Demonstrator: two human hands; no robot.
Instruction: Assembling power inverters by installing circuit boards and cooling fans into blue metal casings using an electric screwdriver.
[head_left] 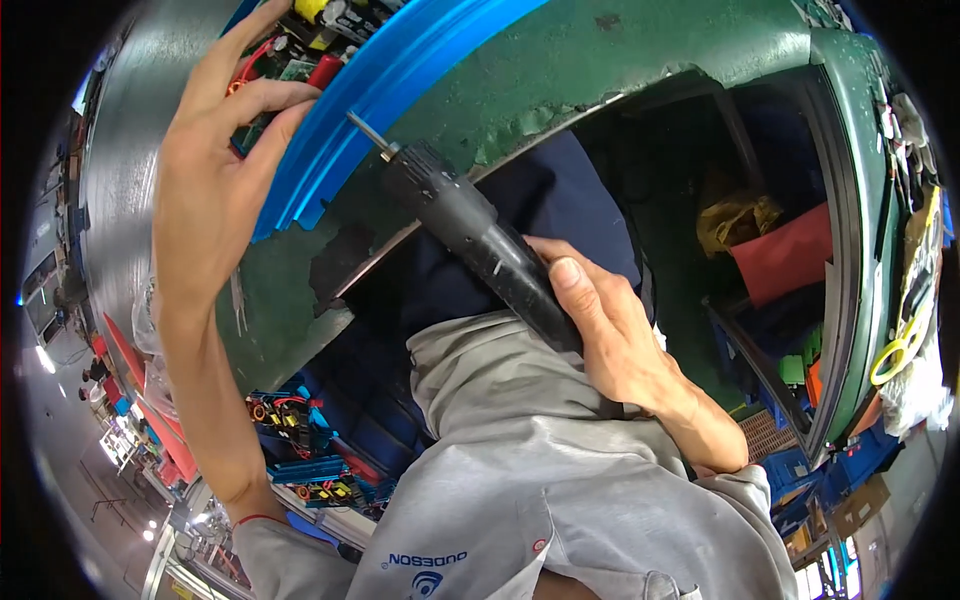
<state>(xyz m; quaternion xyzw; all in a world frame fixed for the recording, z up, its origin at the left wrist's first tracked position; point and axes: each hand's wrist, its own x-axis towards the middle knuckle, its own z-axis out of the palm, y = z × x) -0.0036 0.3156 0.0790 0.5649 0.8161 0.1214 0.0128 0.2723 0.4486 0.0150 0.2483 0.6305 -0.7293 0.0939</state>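
Note:
At the upper left lies a long blue metal housing (395,75), with a circuit board (300,70) full of wires and parts on its far side. My left hand (215,165) grips the housing's edge, thumb and forefinger closed beside a red part (325,70); another finger stretches over the board. What lies between the fingertips is hidden. My right hand (615,325) is wrapped round the lower body of a black electric screwdriver (470,225). The screwdriver tilts up to the left, and its thin bit meets the housing's outer side wall.
The green worktop (600,60) has a worn, chipped front edge. To the right, an open bay holds a red sheet (785,255) and yellow cloth (738,220). Yellow-handled scissors (900,350) hang at the far right. More blue housings with boards (320,480) stand low on the left.

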